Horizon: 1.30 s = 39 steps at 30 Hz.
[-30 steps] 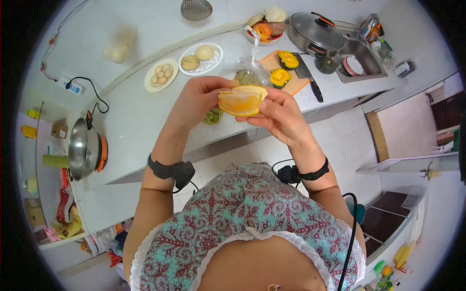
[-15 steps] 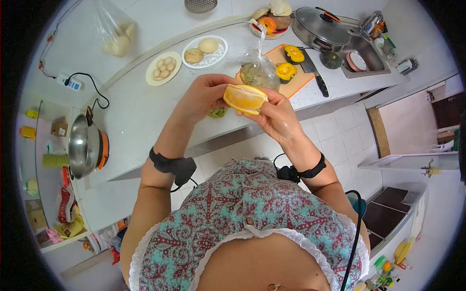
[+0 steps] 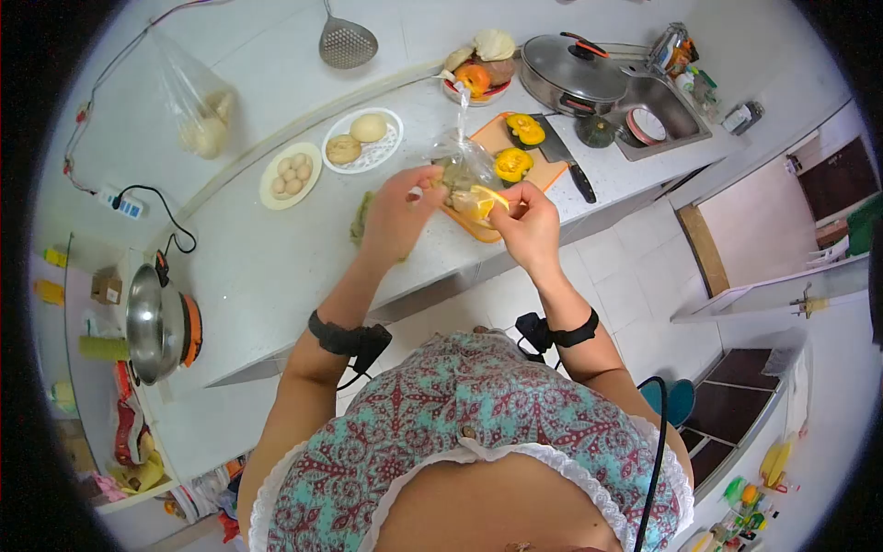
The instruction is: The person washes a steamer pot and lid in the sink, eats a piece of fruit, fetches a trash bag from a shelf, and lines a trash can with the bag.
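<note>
My right hand [image 3: 532,228] grips an orange wedge [image 3: 480,204] with yellow rind and white pith, thumb and fingers pinching its right end. Just left of the wedge, my left hand [image 3: 400,216] is closed in a loose pinch; whatever is between its fingertips is too small to make out. Behind both hands stands a knotted clear plastic bag [image 3: 464,156] with greenish pieces inside. Some green peel [image 3: 359,221] lies on the counter, partly covered by my left hand. An orange cutting board [image 3: 549,173] with cut pumpkin halves [image 3: 513,166] reaches behind the wedge.
On the board's right rests a cleaver [image 3: 570,164]. Eggs on a plate [image 3: 268,189] and a white perforated plate [image 3: 386,152] stand at the back left. A lidded pan [image 3: 570,74], a small dark green squash [image 3: 595,131] and the sink [image 3: 676,110] are right. A wok [image 3: 152,322] sits left.
My left hand has let go of the orange wedge and moved to its left. The wedge, now only in my right hand, has come lower and tilted. The view has shifted slightly.
</note>
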Motion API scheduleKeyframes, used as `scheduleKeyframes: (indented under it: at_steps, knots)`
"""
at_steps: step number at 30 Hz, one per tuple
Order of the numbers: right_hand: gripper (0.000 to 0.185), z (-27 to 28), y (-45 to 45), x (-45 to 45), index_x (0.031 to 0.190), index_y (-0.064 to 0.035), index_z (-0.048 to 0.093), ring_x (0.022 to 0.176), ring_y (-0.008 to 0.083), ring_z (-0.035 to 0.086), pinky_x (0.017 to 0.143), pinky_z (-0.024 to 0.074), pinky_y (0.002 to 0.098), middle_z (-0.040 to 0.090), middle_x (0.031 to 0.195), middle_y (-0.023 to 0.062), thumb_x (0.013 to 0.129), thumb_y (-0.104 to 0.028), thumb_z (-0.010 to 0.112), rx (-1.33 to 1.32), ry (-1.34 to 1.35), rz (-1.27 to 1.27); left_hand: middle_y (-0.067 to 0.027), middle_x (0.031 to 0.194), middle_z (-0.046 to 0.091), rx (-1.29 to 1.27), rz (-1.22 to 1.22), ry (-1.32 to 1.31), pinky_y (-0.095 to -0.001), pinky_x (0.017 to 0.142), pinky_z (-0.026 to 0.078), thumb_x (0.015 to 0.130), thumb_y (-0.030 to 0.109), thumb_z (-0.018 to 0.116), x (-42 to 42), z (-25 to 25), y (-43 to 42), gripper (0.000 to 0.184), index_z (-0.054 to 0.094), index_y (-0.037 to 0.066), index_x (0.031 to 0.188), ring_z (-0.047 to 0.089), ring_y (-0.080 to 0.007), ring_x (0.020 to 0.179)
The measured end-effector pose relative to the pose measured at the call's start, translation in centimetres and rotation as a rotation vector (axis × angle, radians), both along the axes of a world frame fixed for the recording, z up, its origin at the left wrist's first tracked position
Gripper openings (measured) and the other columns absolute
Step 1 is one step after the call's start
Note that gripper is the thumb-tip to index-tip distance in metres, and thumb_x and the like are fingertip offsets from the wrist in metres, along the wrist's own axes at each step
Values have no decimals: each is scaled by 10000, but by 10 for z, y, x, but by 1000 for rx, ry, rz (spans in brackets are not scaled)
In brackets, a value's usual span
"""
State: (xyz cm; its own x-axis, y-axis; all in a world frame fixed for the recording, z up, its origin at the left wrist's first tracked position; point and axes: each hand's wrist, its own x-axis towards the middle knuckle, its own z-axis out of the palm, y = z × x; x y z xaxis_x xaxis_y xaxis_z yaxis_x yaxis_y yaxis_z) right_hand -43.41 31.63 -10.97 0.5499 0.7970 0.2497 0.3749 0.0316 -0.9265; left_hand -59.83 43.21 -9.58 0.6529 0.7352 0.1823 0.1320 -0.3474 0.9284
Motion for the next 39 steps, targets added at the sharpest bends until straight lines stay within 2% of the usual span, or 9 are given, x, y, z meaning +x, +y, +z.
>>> scheduleKeyframes:
  at_steps: [1, 4, 11, 13, 23, 28, 33, 35, 39]
  knots:
    - [71, -1, -2, 3, 808, -11, 596, 538, 34, 480, 492, 402, 194, 560, 649, -16, 762, -18, 649, -11, -100, -59, -57, 1034, 592, 560, 79, 103, -303, 803, 486, 789, 223, 693, 3, 11, -13, 380, 583, 73, 1120, 566, -214, 988]
    - [93, -8, -5, 14, 790, -3, 587, 542, 48, 509, 498, 424, 202, 565, 632, 1, 758, -33, 670, 3, -140, -45, -91, 1030, 569, 805, -101, 70, -371, 794, 468, 687, 151, 725, 24, 36, -42, 433, 581, 85, 1090, 548, -271, 957]
    - [112, -16, -26, 38, 765, 3, 581, 555, 63, 537, 505, 447, 218, 571, 627, 19, 760, -42, 684, -25, -274, -20, -100, 971, 556, 757, -194, 173, -383, 775, 469, 662, 128, 702, 62, 6, -43, 339, 572, 75, 970, 549, -290, 905]
    - [178, -20, -32, 45, 700, -4, 530, 529, 196, 522, 494, 420, 305, 527, 634, 99, 696, -54, 701, -18, -153, -17, -105, 951, 560, 675, -207, 171, -385, 770, 469, 667, 135, 695, 71, 0, -46, 317, 564, 65, 947, 551, -301, 878]
    - [153, -45, -50, 91, 741, -23, 565, 528, 165, 546, 514, 444, 289, 563, 612, 80, 708, -83, 703, -206, 13, -5, -93, 972, 595, 275, -150, 115, -281, 681, 524, 709, 29, 670, 99, -41, -53, 277, 570, 37, 967, 600, -213, 853]
    - [145, -48, -41, 105, 750, -17, 565, 527, 160, 549, 518, 448, 289, 569, 609, 78, 714, -89, 686, -265, 6, -59, -32, 1003, 590, -244, -57, -1, -278, 751, 528, 752, -30, 637, 99, -59, -33, 236, 564, 28, 969, 574, -120, 913]
    - [151, -70, -25, 140, 790, -9, 584, 535, 153, 550, 516, 447, 292, 593, 648, 86, 717, -87, 690, -276, -143, -197, -44, 976, 571, -494, -92, -248, -277, 811, 510, 768, -54, 607, 97, -56, 9, 238, 513, 42, 965, 579, -129, 921]
    - [153, -99, -12, 164, 838, 9, 597, 574, 145, 584, 527, 474, 280, 618, 716, 89, 748, -83, 680, -175, 116, -266, -48, 1033, 555, -877, -187, -573, -296, 801, 510, 780, -18, 619, 101, -43, 27, 229, 518, 61, 969, 587, -166, 951]
    - [206, -117, 27, 184, 924, 71, 576, 641, 128, 621, 548, 519, 248, 631, 832, 104, 838, -103, 643, -253, 521, -268, -57, 1055, 545, -1007, -357, -692, -316, 770, 513, 788, 33, 644, 117, -12, 37, 225, 517, 79, 967, 591, -195, 975]
